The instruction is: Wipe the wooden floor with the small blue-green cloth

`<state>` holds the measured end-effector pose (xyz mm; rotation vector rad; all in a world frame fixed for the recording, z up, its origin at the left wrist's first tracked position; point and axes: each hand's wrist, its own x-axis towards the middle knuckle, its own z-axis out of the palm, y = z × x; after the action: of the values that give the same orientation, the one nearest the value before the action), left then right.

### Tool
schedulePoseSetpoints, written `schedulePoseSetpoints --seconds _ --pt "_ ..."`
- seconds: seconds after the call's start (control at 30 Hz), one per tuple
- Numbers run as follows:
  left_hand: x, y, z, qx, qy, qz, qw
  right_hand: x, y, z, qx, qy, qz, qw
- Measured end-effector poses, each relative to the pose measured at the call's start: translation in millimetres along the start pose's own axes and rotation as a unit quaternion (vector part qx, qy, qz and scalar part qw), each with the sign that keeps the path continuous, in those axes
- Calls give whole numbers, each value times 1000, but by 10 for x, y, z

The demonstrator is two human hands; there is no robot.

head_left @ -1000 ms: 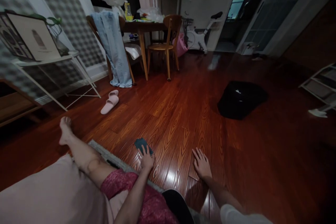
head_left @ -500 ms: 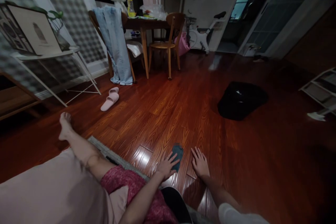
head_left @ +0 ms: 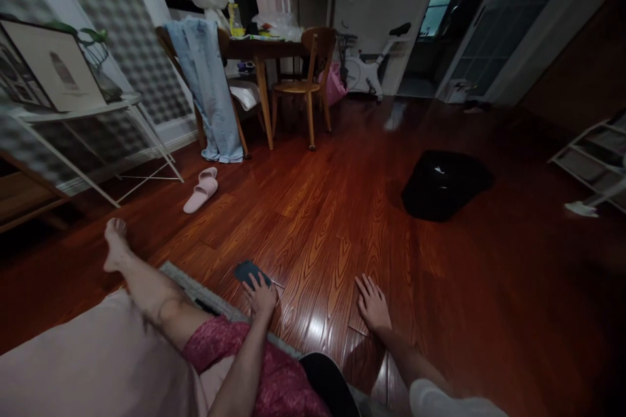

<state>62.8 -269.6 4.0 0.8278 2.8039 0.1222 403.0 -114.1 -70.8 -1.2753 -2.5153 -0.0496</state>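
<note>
Left hand (head_left: pixel 264 301) palm down, fingers spread wide over the near end of a dark teal, flat, roughly rectangular piece (head_left: pixel 243 270), material unclear; fingertips on top, no grip around it. Piece lies on the glossy reddish-brown wooden floor (head_left: pixel 313 215), uncovered part at 11 o'clock from that hand, near the grey mat edge (head_left: pixel 182 282). Right hand (head_left: pixel 374 305) well apart at 3 o'clock from the left, palm down, looks flat on the floor, fingers slightly parted, holding nothing. Bare foot (head_left: pixel 116 241) at 10 o'clock from the left hand; pale pink open-toed slipper (head_left: pixel 201 190) at 11 o'clock. Glossy black bulky object (head_left: pixel 443 186) at 1 o'clock from the right hand, on the floor. Farther off, at 12 o'clock from the left hand: brown wooden bench (head_left: pixel 281 49) with a pale pink box (head_left: pixel 272 0) and yellowish clear bottle (head_left: pixel 235 21) on top. Light blue denim jeans (head_left: pixel 211 91) hang over a chair beside it.
</note>
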Motion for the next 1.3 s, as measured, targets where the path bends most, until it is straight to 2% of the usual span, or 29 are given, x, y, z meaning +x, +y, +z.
schedulePoseSetpoints --seconds 0.1,0.17,0.23,0.37,0.47,0.53,0.63,0.73,0.9,1.0,1.07,1.17,1.23,1.3 --pt "-128 188 75 1 -27 73 997 0 -6 -11 -2 2 0 1000" --pt "-253 334 128 -4 -60 166 984 2 -10 -23 -2 3 0 1000" --pt "-402 466 197 -15 -103 268 958 4 -11 -32 -3 2 -1 1000" --pt "-681 647 375 -38 -167 435 884 8 -3 -33 -2 0 -4 1000" --pt "-753 693 445 -35 -182 500 846 8 6 -17 0 -1 -4 1000" --pt "-706 679 427 -20 -174 506 845 8 9 -3 1 -3 -3 1000" --pt "-515 591 316 6 -141 454 880 7 10 12 4 -6 -1 1000" --pt "-243 407 140 24 -108 355 928 6 10 16 7 -3 -1 1000" --pt "195 -127 -191 32 -54 142 988 4 21 38 7 9 -1 1000" --pt "356 -465 -305 11 -9 -31 999 1 30 58 7 9 -1 1000" --pt "406 -601 -318 0 14 -109 994 -1 33 62 8 6 -2 1000" --pt "390 -577 -250 0 14 -136 991 -2 28 50 10 0 -3 1000" --pt "307 -416 -164 5 0 -122 992 -2 21 35 9 -4 -1 1000" --pt "152 -182 -62 23 -20 -78 996 -3 15 23 9 -9 2 1000"
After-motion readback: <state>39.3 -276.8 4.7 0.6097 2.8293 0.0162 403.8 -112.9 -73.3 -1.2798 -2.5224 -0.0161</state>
